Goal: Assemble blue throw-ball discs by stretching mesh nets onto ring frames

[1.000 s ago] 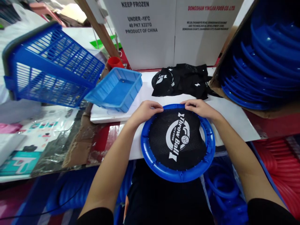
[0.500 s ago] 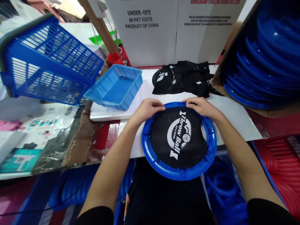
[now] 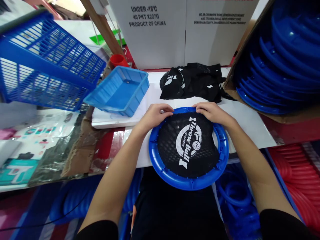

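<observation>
Working both hands along the far edge of the blue ring (image 3: 172, 178), which serves as landmark here. The ring lies flat-looking in front of the person, its near side out past the edge of the white surface (image 3: 252, 128). Black mesh (image 3: 167, 143) spans its opening, "Throw Ball" print up.

Left hand (image 3: 160, 115) at the far-left arc, right hand (image 3: 208, 111) at the far-right arc. Fingers of both are clamped on the rim, a short bare stretch of ring between them. Whether mesh edge is caught in either pinch can't be told; the fingertips hide it.

Weak spot: right side of the ring, where the mesh bows inward and leaves an open crescent. Left and near sides look better filled.

Judgement on method: seat the far edge first with even thumb pressure, then walk both hands outward around the ring in short moves. Save most tension for the right arc, drawing cloth to the rim without dragging the left side loose. Small ribs on the rim look like useful guides. Main risk: lopsided pull, or the overhanging near side tipping.
</observation>
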A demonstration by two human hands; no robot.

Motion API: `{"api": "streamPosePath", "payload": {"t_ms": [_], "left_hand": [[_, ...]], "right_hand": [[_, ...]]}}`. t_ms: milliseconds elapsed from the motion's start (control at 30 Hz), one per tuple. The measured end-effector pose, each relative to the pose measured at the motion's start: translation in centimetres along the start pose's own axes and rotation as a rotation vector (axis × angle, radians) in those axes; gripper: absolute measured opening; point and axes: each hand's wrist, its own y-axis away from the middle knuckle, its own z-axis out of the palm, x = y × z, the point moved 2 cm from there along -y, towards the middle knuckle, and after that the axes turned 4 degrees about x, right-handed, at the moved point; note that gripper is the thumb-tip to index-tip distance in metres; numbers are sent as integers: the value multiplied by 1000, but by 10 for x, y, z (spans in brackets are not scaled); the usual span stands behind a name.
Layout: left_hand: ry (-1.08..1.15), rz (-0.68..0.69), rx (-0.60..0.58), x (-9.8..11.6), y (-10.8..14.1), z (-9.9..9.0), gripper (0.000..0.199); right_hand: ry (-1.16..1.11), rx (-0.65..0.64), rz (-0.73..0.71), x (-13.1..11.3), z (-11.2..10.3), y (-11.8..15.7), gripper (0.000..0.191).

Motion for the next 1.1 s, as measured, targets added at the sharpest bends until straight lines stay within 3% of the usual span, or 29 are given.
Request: {"api": "streamPosePath", "payload": {"t_ms": [500, 667, 900, 1000, 1100], "left_hand": [[-83, 7, -29, 1, 2, -2, 13], [-212, 107, -121, 2, 2, -9, 15], [-274, 286, -60, 9, 3, -4, 19], [-294, 376, -65, 16, 7, 3, 21], [-381, 426, -155, 20, 13, 13, 21]], "right_hand": [[14, -9, -11, 5, 1, -3, 17], [-29, -10, 14, 5, 0, -3, 17], [-104, 52, -34, -2, 2, 2, 22], [-2, -28, -121, -6, 7, 4, 23], [87, -119, -152, -7, 11, 5, 35]]}}
